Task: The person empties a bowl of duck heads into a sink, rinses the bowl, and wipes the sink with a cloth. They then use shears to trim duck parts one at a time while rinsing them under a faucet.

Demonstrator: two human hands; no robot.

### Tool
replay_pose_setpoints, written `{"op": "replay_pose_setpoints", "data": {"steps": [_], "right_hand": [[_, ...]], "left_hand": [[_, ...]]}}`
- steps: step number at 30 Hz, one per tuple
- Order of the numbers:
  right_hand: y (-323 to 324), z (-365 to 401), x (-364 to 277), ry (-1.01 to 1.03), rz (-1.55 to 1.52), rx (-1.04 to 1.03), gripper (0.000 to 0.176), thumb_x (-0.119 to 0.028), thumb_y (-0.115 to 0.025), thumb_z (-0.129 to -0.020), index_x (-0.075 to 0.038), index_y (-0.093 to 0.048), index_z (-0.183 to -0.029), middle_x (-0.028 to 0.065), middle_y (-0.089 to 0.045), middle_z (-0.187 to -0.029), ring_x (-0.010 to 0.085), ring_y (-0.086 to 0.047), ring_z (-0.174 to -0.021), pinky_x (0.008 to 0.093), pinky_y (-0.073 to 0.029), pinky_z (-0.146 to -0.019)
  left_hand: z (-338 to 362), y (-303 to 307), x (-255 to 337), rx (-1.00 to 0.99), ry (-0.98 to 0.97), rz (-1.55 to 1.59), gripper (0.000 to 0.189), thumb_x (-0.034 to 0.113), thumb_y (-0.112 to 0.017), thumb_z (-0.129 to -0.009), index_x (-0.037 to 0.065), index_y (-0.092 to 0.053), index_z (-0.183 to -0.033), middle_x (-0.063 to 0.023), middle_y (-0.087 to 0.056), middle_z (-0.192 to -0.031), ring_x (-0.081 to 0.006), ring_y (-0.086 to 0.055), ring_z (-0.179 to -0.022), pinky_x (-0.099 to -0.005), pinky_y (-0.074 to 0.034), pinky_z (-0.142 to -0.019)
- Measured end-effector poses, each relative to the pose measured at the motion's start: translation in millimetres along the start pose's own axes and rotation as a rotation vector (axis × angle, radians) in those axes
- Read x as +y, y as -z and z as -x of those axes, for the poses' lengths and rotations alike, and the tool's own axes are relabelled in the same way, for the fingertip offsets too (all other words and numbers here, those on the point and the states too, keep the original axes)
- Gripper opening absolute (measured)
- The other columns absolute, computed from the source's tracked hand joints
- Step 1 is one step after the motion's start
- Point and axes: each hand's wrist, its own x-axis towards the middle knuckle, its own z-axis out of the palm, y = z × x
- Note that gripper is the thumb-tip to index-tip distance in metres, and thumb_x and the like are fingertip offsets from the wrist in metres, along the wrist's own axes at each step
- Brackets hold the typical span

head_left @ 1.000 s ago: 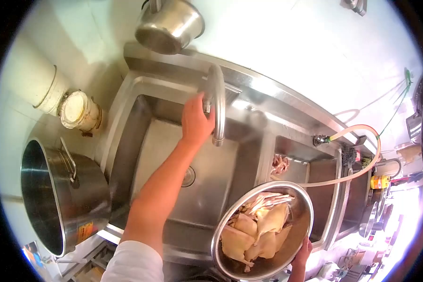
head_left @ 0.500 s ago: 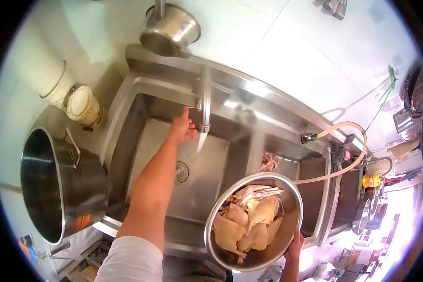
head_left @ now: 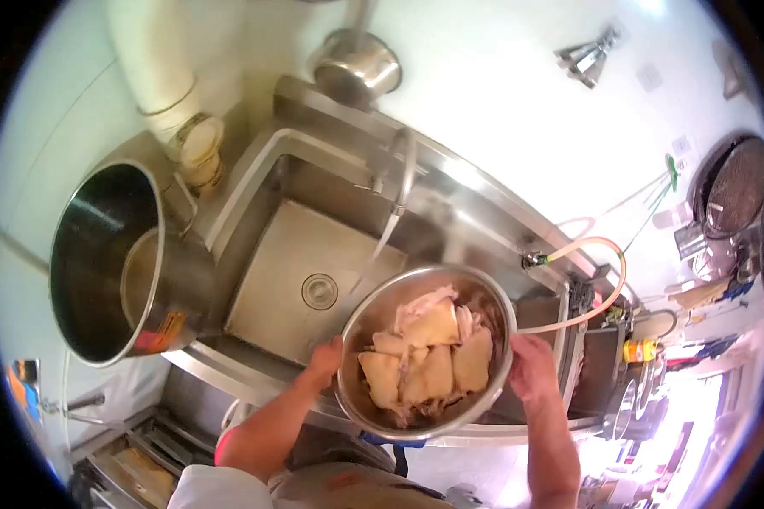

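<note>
A round metal bowl (head_left: 367, 327) is held between my two hands over the front edge of the sink. Inside it lie several pale, skin-on poultry pieces (head_left: 429, 377). My left hand (head_left: 324, 363) grips the bowl's left rim, and my right hand (head_left: 531, 366) grips the right rim; the fingers under the bowl are partly hidden. Just beyond the bowl, the faucet (head_left: 406, 174) pours a thin stream of water (head_left: 373, 257) into the left sink basin (head_left: 267, 280). The bowl covers part of the right basin.
A tall steel pot (head_left: 187, 293) stands left of the sink. Behind the sink hangs a saucepan (head_left: 356, 68) on the wall. A pinkish hose (head_left: 607, 243) curves over the right basin, and dark pans (head_left: 738, 187) hang at far right.
My left hand has left the faucet handle and taken hold of the bowl's left rim. The bowl has shifted left and slightly up in view, and the camera view has turned. Water keeps flowing.
</note>
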Motion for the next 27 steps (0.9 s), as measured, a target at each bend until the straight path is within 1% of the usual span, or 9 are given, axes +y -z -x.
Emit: {"op": "replay_pose_setpoints", "data": {"steps": [4, 7, 9, 10, 13, 14, 17, 25, 27], "right_hand": [[-75.3, -45.7, -45.1, -0.121, 0.016, -0.237, 0.015, -0.01, -0.055, -0.089, 0.004, -0.06, -0.091, 0.0101, -0.065, -0.08, 0.0199, -0.064, -0.066, 0.0329, -0.054, -0.058], [-118.9, -69.5, -50.9, -0.183, 0.111, -0.233, 0.014, -0.01, -0.056, -0.089, 0.003, -0.06, -0.091, 0.0103, -0.065, -0.079, 0.0206, -0.063, -0.064, 0.0331, -0.054, -0.059], [-144.7, -73.9, -43.8, -0.215, 0.13, -0.199, 0.014, -0.01, -0.056, -0.089, 0.003, -0.06, -0.091, 0.0104, -0.065, -0.079, 0.0211, -0.063, -0.064, 0.0332, -0.054, -0.059], [-144.5, -88.3, -39.3, -0.253, 0.135, -0.216, 0.015, -0.008, -0.058, -0.088, 0.005, -0.057, -0.095, 0.0133, -0.062, -0.086, 0.0245, -0.062, -0.081, 0.0396, -0.054, -0.071], [-152.1, -98.5, -51.0, -0.271, 0.097, -0.239, 0.012, -0.009, -0.06, -0.087, 0.003, -0.058, -0.09, 0.0115, -0.061, -0.08, 0.0227, -0.062, -0.073, 0.0345, -0.053, -0.06], [-147.6, -109.8, -56.9, -0.239, 0.13, -0.248, 0.01, -0.008, -0.061, -0.086, 0.001, -0.058, -0.085, 0.0093, -0.06, -0.073, 0.0202, -0.061, -0.062, 0.0301, -0.051, -0.05], [-162.9, -82.1, -85.0, -0.185, 0.159, -0.185, 0.011, -0.009, -0.062, -0.086, 0.0, -0.057, -0.082, 0.0071, -0.058, -0.068, 0.0189, -0.058, -0.054, 0.0274, -0.047, -0.042], [-125.8, -72.1, -83.8, -0.203, 0.049, -0.209, 0.013, -0.013, -0.057, -0.09, -0.001, -0.059, -0.084, 0.0088, -0.065, -0.073, 0.0182, -0.062, -0.057, 0.0279, -0.046, -0.044], [-108.6, -72.7, -69.3, -0.194, 0.02, -0.229, 0.017, -0.016, -0.055, -0.089, -0.002, -0.062, -0.084, 0.0084, -0.066, -0.076, 0.0167, -0.063, -0.06, 0.0282, -0.049, -0.049]], "left_hand": [[-75.3, 29.1, -91.4, -0.314, 0.216, 0.291, 0.027, 0.023, -0.05, -0.093, 0.0, -0.062, -0.102, -0.0103, -0.064, -0.095, -0.0225, -0.06, -0.077, -0.0389, -0.05, -0.064], [-51.7, 20.8, -43.7, -0.054, 0.391, 0.148, 0.02, 0.016, -0.052, -0.091, -0.001, -0.061, -0.099, -0.0129, -0.064, -0.096, -0.0235, -0.063, -0.075, -0.0389, -0.053, -0.059], [-36.7, 21.6, -26.3, -0.039, 0.479, 0.134, 0.021, 0.015, -0.051, -0.091, -0.001, -0.061, -0.099, -0.0132, -0.065, -0.097, -0.024, -0.063, -0.076, -0.0398, -0.054, -0.06], [-30.7, 21.4, -19.3, -0.053, 0.523, 0.138, 0.021, 0.015, -0.051, -0.092, -0.001, -0.061, -0.099, -0.0134, -0.065, -0.097, -0.0242, -0.064, -0.077, -0.0402, -0.054, -0.061], [-17.3, 14.9, -1.5, -0.112, 0.624, 0.187, 0.022, 0.015, -0.049, -0.092, -0.001, -0.062, -0.1, -0.0139, -0.065, -0.097, -0.0248, -0.065, -0.079, -0.0416, -0.055, -0.062], [-13.4, 10.6, 4.7, -0.134, 0.653, 0.206, 0.022, 0.015, -0.049, -0.092, -0.001, -0.062, -0.1, -0.0141, -0.065, -0.097, -0.025, -0.065, -0.079, -0.0421, -0.055, -0.063], [-1.8, -1.6, 30.5, -0.197, 0.728, 0.254, 0.023, 0.015, -0.047, -0.093, -0.001, -0.062, -0.1, -0.0145, -0.066, -0.098, -0.0256, -0.066, -0.081, -0.0435, -0.056, -0.064], [5.1, 23.3, 61.2, -0.188, 0.662, 0.386, 0.03, 0.018, -0.041, -0.096, -0.001, -0.062, -0.106, -0.0155, -0.066, -0.098, -0.0261, -0.067, -0.083, -0.0435, -0.058, -0.065], [9.6, 43.1, 84.4, -0.03, 0.564, 0.594, 0.032, 0.023, -0.043, -0.095, 0.0, -0.061, -0.109, -0.0157, -0.066, -0.097, -0.025, -0.067, -0.079, -0.041, -0.058, -0.063]]}}
